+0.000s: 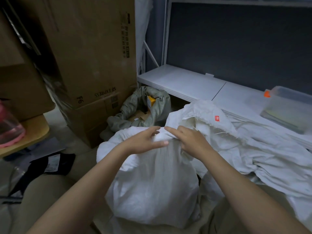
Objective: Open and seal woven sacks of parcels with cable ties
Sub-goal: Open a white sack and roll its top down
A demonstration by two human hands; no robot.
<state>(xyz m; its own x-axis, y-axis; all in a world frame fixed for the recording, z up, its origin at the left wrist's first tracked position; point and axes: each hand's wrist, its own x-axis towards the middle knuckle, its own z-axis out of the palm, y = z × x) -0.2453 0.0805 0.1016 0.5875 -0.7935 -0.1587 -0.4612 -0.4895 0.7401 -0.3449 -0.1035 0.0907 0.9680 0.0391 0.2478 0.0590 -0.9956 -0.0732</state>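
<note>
Head view: a full white woven sack stands on the floor between the person's knees, at the centre of the frame. Both hands meet on its bunched top. The left hand lies over the gather with its fingers nearly straight and the thumb underneath — probably pressing the cloth together so the neck stays narrow enough for a tie. The right hand has its fingers curled into the folds, pinching the gathered fabric, with the index finger stretched toward the left hand. No cable tie shows, so sealing seems not yet begun.

At 3 o'clock, loose empty white sacks spill against the sack's side and crowd the right elbow. At 12 o'clock an open grey-green sack of parcels sits near, below the low white shelf. Cardboard boxes wall off 10 o'clock. The freest room is toward 8 o'clock, over the floor.
</note>
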